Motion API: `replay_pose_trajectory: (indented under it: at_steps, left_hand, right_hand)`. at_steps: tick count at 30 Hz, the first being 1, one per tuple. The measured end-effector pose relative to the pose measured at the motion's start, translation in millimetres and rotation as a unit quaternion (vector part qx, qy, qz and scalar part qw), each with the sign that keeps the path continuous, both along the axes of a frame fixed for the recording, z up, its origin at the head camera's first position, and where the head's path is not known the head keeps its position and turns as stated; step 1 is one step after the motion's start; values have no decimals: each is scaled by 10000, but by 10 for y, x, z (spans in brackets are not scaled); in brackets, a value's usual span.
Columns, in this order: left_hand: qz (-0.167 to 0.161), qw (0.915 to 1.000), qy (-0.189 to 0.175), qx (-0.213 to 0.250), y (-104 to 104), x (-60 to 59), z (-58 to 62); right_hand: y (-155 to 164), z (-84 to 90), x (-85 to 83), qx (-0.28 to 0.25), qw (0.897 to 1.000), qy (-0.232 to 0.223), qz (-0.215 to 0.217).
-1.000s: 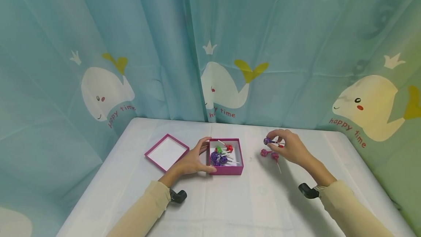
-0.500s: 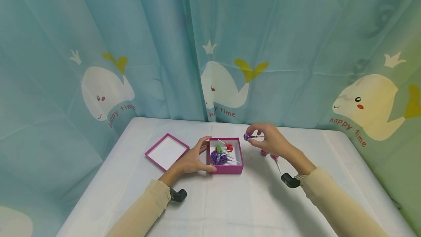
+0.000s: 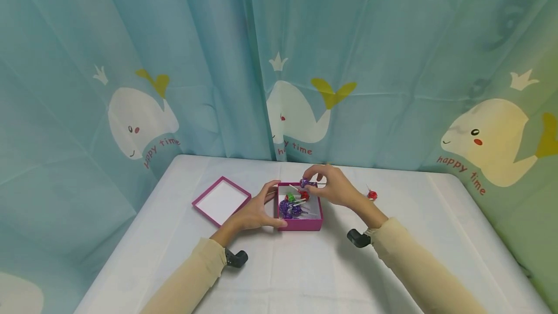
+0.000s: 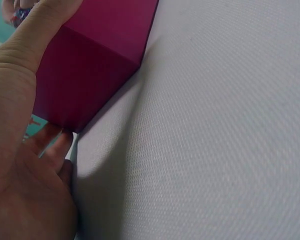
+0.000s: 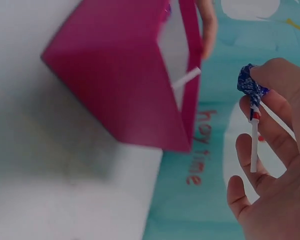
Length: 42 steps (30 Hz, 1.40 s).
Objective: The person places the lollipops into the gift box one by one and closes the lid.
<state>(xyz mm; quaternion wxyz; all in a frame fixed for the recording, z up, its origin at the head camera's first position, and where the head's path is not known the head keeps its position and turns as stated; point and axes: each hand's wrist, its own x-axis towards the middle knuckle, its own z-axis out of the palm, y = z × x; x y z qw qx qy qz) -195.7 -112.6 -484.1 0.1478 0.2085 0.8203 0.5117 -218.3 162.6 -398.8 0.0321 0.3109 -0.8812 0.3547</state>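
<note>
Lid (image 3: pixel 221 201) left of box (image 3: pixel 300 223)

box (image 3: pixel 301 224) magenta | lollipop (image 3: pixel 305 183) purple | curtain (image 3: pixel 392 62) teal, whale print

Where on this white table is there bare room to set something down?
Bare cloth spans the near white table between both sleeves, and the far right beyond the loose red lollipop. It is crowded around the magenta cardboard box and the open magenta lid.

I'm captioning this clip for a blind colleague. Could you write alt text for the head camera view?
A person's right hand holds a purple-wrapped lollipop over an open magenta box of lollipops, while the left hand grips the box's left side. The box's lid lies to its left on a white table, a red lollipop to its right, with whale-print curtains behind.
</note>
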Motion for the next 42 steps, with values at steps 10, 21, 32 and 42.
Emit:
replay_pose_trajectory:
  at_steps: [10, 21, 32, 42]
  left_hand:
    - [-74, 10000, 42, 52, -19, -3, -13]
    - [-67, 10000, 28, 33, -22, -7, -13]
    - [-80, 10000, 22, 23, -12, -5, -8]
    - [-54, 10000, 31, 43, -7, -9, -19]
  right_hand:
    - [-311, -312, 54, -56, 9999, 88, 5]
    - [-404, -478, 79, 590, 9947, 771, -343]
    - [-411, -512, 105, 834, 9943, 537, -390]
    - [-396, -524, 105, 941, 9932, 599, -329]
